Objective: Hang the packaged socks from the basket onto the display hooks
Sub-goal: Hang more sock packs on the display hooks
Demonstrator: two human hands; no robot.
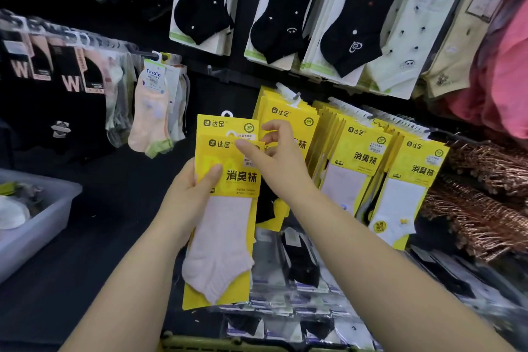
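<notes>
Basket (183,345) at bottom edge, contents hidden from us. Our left hand (188,197) grips two yellow sock packs (228,174); right hand (275,160) pinches their tops. Both unhung; hooks (295,96) beside already carry many, so we judge work midway.

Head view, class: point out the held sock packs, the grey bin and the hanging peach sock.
held sock packs (220,237): head view, front pack's pink sock.
grey bin (43,233): head view, its near wall.
peach sock (148,121): head view, its foot.
</notes>
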